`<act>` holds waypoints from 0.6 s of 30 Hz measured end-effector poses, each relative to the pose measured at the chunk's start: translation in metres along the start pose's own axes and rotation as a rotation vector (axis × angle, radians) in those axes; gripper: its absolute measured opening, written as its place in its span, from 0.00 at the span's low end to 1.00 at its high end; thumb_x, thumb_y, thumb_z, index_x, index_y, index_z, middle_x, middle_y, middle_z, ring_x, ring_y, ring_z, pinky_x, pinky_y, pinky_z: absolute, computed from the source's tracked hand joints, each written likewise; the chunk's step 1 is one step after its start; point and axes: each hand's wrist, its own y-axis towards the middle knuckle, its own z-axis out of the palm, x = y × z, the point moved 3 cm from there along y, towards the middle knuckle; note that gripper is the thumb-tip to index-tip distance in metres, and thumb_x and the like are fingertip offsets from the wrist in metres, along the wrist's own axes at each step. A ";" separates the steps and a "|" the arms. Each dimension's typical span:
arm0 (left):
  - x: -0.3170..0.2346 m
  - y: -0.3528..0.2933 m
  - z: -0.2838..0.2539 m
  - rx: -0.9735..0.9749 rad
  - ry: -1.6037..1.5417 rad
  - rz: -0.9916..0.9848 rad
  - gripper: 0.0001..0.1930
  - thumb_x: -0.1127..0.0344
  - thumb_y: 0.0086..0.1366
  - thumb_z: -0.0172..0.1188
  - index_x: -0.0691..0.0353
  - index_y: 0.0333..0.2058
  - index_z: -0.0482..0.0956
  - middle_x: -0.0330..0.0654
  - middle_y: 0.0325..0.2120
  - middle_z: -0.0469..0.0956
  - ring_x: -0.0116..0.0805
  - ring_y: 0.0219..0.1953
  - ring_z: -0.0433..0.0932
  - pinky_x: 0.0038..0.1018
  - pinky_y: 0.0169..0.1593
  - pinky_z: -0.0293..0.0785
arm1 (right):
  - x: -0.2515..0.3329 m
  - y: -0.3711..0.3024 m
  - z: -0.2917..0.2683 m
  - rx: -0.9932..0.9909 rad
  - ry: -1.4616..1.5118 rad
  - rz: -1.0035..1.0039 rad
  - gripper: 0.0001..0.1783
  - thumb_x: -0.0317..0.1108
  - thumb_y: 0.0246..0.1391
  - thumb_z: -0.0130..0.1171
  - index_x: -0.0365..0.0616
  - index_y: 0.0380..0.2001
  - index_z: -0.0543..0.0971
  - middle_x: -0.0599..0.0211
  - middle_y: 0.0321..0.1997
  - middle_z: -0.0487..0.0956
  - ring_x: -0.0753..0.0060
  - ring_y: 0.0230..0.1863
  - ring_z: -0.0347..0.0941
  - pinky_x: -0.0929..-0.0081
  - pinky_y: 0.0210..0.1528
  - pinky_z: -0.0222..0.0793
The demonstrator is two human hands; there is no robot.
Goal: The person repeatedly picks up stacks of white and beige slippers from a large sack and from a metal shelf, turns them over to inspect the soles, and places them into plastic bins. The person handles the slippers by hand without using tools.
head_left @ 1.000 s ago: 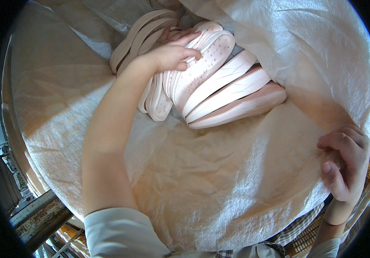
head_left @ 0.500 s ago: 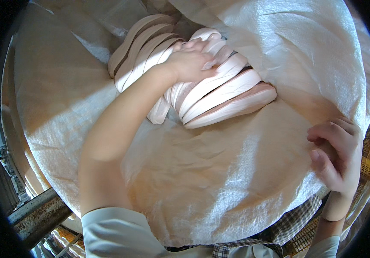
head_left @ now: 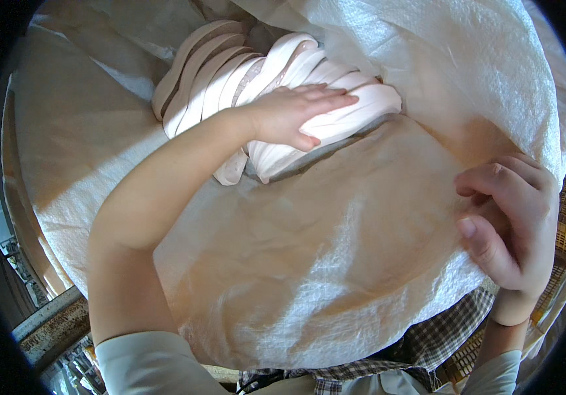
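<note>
Left hand (head_left: 296,115), head view: palm down, fingers spread flat at 12 o'clock, resting on top of a leaning row of pale pink-white, curved shoe soles (head_left: 352,115); pressing, not gripping. Right hand (head_left: 520,220) at 3 o'clock: fingers loosely curled, thumb apart from them, nothing seen held. It lies beside the edge of a large, crinkled, off-white sack (head_left: 283,289); cannot tell whether it touches.

Position of soles: all seen lie inside the sack, between 11 and 1 o'clock. A second row of pinkish, wavy-edged soles (head_left: 194,79) leans at 11 o'clock, against the first.

Progress (judged from layout): both rows are already nested, sole against sole. The row under the left hand is not yet released. Count of soles and any remaining elsewhere: cannot tell.

Surroundings: brown-and-white checked cloth (head_left: 451,332) at 5 o'clock; rusty metal bar (head_left: 55,332) at 8 o'clock.
</note>
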 end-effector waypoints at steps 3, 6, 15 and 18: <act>0.005 -0.008 -0.006 -0.011 -0.086 -0.036 0.44 0.66 0.49 0.62 0.44 0.65 0.51 0.45 0.62 0.59 0.48 0.62 0.59 0.35 0.63 0.59 | 0.001 -0.001 0.002 -0.015 0.004 -0.030 0.20 0.48 0.45 0.55 0.38 0.25 0.77 0.62 0.20 0.74 0.67 0.20 0.72 0.74 0.26 0.68; 0.006 -0.011 -0.009 0.027 -0.116 -0.092 0.44 0.68 0.50 0.61 0.44 0.66 0.50 0.49 0.61 0.60 0.48 0.62 0.60 0.34 0.63 0.58 | 0.002 0.000 0.003 -0.016 0.014 -0.025 0.22 0.50 0.45 0.55 0.39 0.25 0.77 0.62 0.21 0.75 0.68 0.22 0.72 0.74 0.26 0.68; 0.003 -0.011 -0.012 0.015 -0.143 -0.079 0.45 0.72 0.52 0.60 0.46 0.66 0.47 0.52 0.61 0.60 0.49 0.61 0.61 0.34 0.64 0.57 | 0.004 -0.003 0.005 -0.039 0.035 0.029 0.24 0.52 0.42 0.55 0.39 0.25 0.77 0.63 0.23 0.74 0.69 0.23 0.69 0.76 0.27 0.64; 0.002 -0.012 -0.017 0.035 -0.193 -0.126 0.45 0.70 0.51 0.62 0.47 0.66 0.48 0.52 0.61 0.59 0.48 0.61 0.61 0.33 0.64 0.57 | 0.008 -0.007 0.004 -0.056 -0.060 0.135 0.24 0.52 0.41 0.56 0.39 0.26 0.77 0.63 0.23 0.74 0.69 0.23 0.69 0.76 0.27 0.64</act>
